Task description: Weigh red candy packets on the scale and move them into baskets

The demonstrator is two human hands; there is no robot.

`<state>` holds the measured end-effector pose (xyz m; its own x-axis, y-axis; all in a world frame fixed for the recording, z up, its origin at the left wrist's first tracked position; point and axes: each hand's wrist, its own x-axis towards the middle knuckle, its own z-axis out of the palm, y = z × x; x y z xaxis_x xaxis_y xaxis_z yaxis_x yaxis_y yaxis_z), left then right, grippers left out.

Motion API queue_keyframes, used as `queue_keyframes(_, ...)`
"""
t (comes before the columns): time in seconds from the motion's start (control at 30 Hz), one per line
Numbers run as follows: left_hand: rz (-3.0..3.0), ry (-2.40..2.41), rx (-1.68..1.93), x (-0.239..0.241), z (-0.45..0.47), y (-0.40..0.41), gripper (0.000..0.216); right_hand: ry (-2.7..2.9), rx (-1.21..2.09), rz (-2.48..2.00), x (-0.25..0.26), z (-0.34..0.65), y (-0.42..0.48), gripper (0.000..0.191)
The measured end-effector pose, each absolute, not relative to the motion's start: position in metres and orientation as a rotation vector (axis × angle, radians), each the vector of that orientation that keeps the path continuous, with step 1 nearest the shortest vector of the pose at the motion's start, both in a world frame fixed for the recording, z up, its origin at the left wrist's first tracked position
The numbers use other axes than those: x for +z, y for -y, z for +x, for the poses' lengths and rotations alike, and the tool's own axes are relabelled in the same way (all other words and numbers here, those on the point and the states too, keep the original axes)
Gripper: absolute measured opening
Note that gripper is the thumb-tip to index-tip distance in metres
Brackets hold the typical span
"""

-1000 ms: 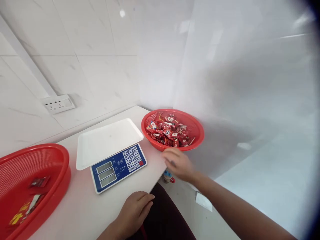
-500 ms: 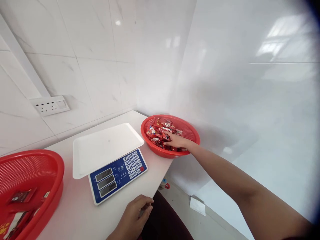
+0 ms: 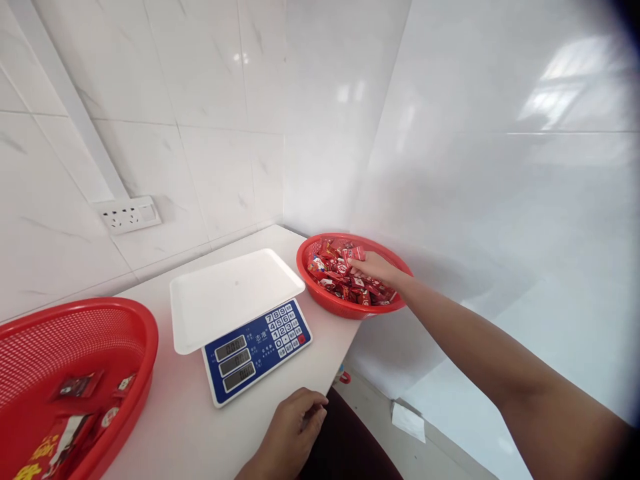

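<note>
Two red baskets and one scale [image 3: 257, 347] with a white tray [image 3: 233, 297] stand on the table [image 3: 190, 427]. The right basket [image 3: 330, 308] holds a heap of red candy packets [image 3: 335, 270]. The left basket [image 3: 150, 340] holds a few packets [image 3: 75, 387]. The right hand [image 3: 375, 267] lies on the heap; whether it grips a packet cannot be told. The left hand [image 3: 295, 427] rests empty at the table edge, fingers loosely curled, well apart from the heap.
</note>
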<state>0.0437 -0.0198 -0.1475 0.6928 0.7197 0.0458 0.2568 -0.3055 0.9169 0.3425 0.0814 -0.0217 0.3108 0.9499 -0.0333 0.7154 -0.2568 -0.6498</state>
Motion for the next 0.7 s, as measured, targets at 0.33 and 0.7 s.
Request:
queue_keyframes(0.33,1.884,-0.769,0.564,-0.149,0.043,0.020,0.019,1.707,0.798,-1.676,0.007,0.246,-0.110,0.026)
queue_keyframes(0.7,1.913,-0.763,0.550,-0.153,0.044,0.019,0.019,2.120,0.715,-1.655,-0.004,0.232,-0.136,0.066)
